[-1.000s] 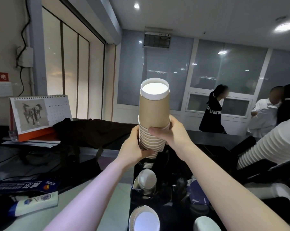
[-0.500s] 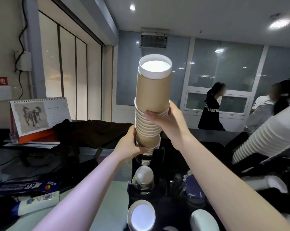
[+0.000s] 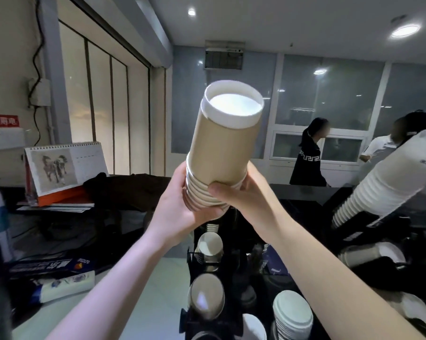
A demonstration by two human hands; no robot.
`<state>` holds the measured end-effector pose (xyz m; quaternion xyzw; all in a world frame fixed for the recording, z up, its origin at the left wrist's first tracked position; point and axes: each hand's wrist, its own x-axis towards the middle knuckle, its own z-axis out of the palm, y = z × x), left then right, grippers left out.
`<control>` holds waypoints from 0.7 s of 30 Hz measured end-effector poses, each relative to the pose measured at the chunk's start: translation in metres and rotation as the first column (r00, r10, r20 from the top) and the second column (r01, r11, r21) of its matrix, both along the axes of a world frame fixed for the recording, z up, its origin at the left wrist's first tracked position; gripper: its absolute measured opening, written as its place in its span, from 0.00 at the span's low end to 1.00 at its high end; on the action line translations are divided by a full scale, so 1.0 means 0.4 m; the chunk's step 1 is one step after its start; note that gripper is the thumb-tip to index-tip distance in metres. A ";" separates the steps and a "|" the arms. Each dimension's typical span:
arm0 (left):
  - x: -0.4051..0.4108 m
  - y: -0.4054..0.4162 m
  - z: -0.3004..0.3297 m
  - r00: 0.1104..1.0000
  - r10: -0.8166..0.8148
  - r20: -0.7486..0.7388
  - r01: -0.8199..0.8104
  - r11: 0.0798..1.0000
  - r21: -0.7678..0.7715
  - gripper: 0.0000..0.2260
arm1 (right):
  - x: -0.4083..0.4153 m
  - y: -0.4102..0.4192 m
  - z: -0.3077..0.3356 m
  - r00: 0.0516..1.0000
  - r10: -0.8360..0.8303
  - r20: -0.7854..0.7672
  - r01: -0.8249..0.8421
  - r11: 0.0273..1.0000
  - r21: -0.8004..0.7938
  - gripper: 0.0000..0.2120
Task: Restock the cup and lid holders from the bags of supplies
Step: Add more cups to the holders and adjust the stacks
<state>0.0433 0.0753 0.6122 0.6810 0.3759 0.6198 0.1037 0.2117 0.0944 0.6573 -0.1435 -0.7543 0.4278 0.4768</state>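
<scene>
Head view: both hands gripped a stack of brown paper cups [image 3: 221, 153], held upside down and raised, tilted slightly right, white base toward the ceiling. Left hand [image 3: 180, 204] wrapped the stack's lower left side, fingers curled round the rims. Right hand [image 3: 244, 195] clamped the lower right side, thumb across the near face of the rims. Stack was held above the black cup holder [image 3: 207, 266] on the surface, not touching it. Holder slots below held cups: one small stack [image 3: 210, 244] farther back, another [image 3: 206, 299] nearer. White lids [image 3: 293, 315] stacked near right. A long stack of white cups [image 3: 378, 182] leaned at right. Left on the surface: desk calendar [image 3: 65, 168] standing, dark cloth [image 3: 128, 190] beside it, a white tube [image 3: 65, 285] lying near. People [image 3: 310, 153] stood far right by the windows.
</scene>
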 end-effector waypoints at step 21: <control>-0.018 0.082 -0.204 0.989 0.014 -0.145 -0.086 0.859 -0.505 0.35 | 0.002 0.110 -0.168 0.846 -0.492 0.207 0.448 0.865 0.225 0.39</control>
